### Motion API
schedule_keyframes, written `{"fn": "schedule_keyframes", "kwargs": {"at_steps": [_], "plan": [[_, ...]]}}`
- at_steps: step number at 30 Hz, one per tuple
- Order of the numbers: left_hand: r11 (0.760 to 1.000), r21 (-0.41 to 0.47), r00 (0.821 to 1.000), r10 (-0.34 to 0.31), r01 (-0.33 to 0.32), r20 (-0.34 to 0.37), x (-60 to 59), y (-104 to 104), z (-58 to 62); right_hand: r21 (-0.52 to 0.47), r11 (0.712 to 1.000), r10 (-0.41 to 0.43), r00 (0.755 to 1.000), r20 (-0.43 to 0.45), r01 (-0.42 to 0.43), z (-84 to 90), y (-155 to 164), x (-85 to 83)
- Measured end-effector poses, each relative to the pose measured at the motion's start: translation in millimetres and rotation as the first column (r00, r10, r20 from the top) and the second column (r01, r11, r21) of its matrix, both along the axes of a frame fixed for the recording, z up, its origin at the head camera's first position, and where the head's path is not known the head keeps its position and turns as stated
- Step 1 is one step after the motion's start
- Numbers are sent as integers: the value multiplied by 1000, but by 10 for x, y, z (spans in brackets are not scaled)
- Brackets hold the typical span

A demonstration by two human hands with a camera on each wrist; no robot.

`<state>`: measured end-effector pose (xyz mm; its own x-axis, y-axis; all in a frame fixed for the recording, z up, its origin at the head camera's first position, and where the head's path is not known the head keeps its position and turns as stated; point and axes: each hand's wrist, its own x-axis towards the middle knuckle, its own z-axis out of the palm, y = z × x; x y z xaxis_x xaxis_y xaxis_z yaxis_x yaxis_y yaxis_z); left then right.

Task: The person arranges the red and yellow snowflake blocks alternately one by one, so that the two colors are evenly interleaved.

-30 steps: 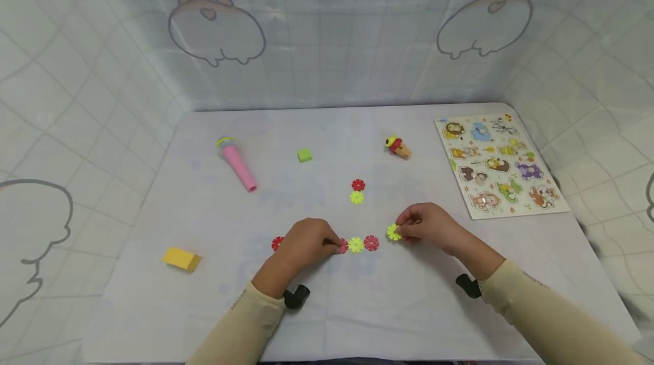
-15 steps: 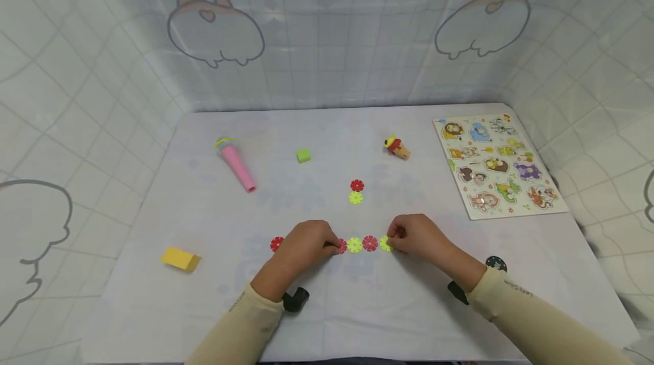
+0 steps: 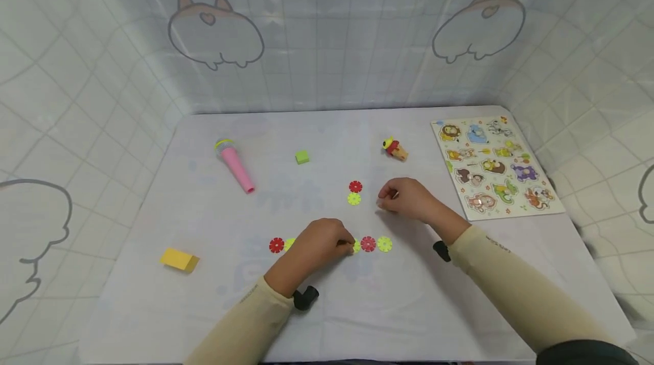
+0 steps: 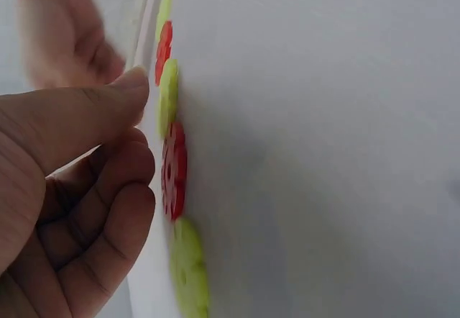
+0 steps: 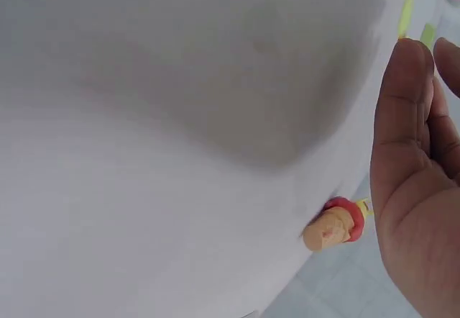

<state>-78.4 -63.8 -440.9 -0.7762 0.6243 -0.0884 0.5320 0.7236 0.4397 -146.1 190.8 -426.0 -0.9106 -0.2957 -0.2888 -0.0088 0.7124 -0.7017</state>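
Observation:
A row of red and green snowflake discs (image 3: 376, 244) lies flat on the white table (image 3: 204, 308), with a red disc (image 3: 276, 244) at its left end. My left hand (image 3: 349, 244) rests over the middle of the row. In the left wrist view my left hand (image 4: 144, 124) has its thumb tip on a green disc (image 4: 167, 95) and curled fingers against a red disc (image 4: 175, 170). My right hand (image 3: 383, 199) hovers loosely curled and holds nothing. It is just right of a separate pair, a red disc (image 3: 355, 186) and a green disc (image 3: 354, 199).
A pink toy microphone (image 3: 236, 165) and a green cube (image 3: 302, 156) lie at the back left. A yellow block (image 3: 179, 259) sits at the front left. A toy cone (image 3: 395, 149) lies behind my right hand, and an animal puzzle board (image 3: 493, 166) lies at the right.
My right hand joined the green disc to the right end of the row, let it go and moved away toward the separate pair. My left hand slid slightly right along the row.

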Motion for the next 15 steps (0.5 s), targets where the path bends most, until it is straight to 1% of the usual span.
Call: {"fn": "schedule_keyframes", "kwargs": {"at_steps": [3,5,7,9,12,15], "plan": [[999,12,999,-32,32,-17,-34,46,-18,17,1000,2,1000,-14,-2,-7,-126,-212],[999,19,999,-50,51,-19,-46,48,-29,21,1000,12,1000,-22,-12,-42,-225,-312],[998,20,998,-55,55,-14,-55,42,-37,40,998,52,997,-50,-50,-79,-312,-388],[998,26,998,-55,55,-7,-60,36,-41,80,991,110,990,-85,-104,-107,-381,-444],[998,31,999,-52,53,-9,-65,36,-44,154,974,182,977,-114,-163,-101,-444,-495],[998,33,999,-50,50,-16,-65,31,-39,192,963,210,972,-104,-187,-76,-474,-529]]}}
